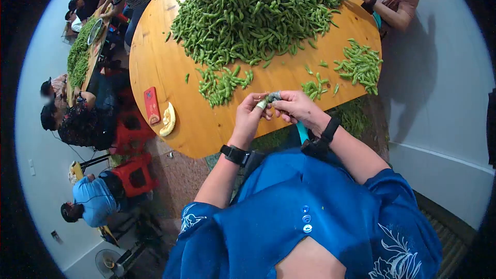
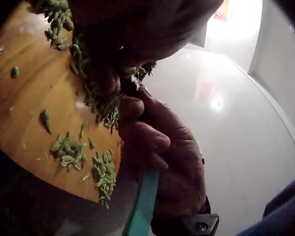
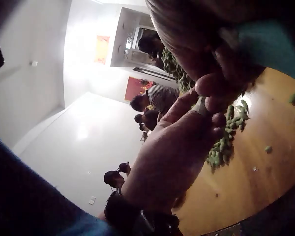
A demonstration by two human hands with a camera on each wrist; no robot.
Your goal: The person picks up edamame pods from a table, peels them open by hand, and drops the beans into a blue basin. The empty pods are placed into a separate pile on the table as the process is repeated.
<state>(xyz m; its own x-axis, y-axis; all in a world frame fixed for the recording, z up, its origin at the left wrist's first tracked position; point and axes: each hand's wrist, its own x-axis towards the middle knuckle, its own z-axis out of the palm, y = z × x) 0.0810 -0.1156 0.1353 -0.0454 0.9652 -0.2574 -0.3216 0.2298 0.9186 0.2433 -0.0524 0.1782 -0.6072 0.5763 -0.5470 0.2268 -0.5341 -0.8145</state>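
Indoors, the left hand (image 1: 249, 114) and right hand (image 1: 304, 108) are pinching a small green pod (image 1: 268, 99) between their fingers by the worktop's (image 1: 155, 62) near edge, a pod heap (image 1: 253, 18) towering at twelve o'clock.

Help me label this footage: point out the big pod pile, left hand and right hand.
Big pod pile (image 1: 253, 18): head view, on the middle of the heap.
Left hand (image 1: 248, 117): head view, near the thumb's base.
Right hand (image 1: 303, 109): head view, on the back.
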